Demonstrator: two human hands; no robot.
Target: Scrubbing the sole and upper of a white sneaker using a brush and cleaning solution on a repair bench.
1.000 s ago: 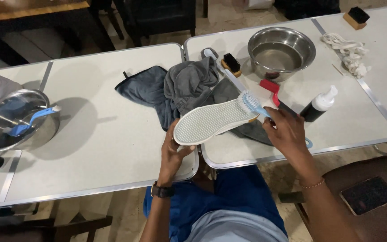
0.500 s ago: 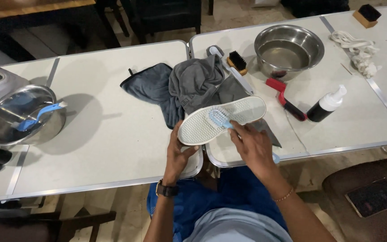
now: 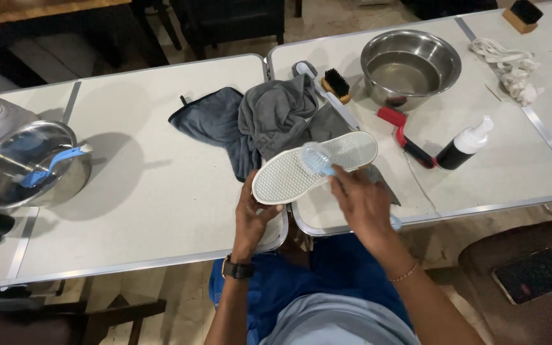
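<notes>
A white shoe (image 3: 314,167) is held sole up over the gap between two white tables. My left hand (image 3: 255,219) grips it from below at its near end. My right hand (image 3: 360,203) holds a clear blue brush (image 3: 319,160) whose head rests on the middle of the sole. A grey towel (image 3: 276,118) lies crumpled on the table just behind the shoe.
A steel bowl (image 3: 410,66), a brown brush (image 3: 336,85), a red-handled brush (image 3: 406,137), a black bottle with a white pump (image 3: 462,145) and white laces (image 3: 509,69) lie on the right table. A second steel bowl with a blue brush (image 3: 30,167) sits at far left.
The brush head has slid from the toe end of the sole toward its middle, my right hand moving left with it. The camera has shifted slightly.
</notes>
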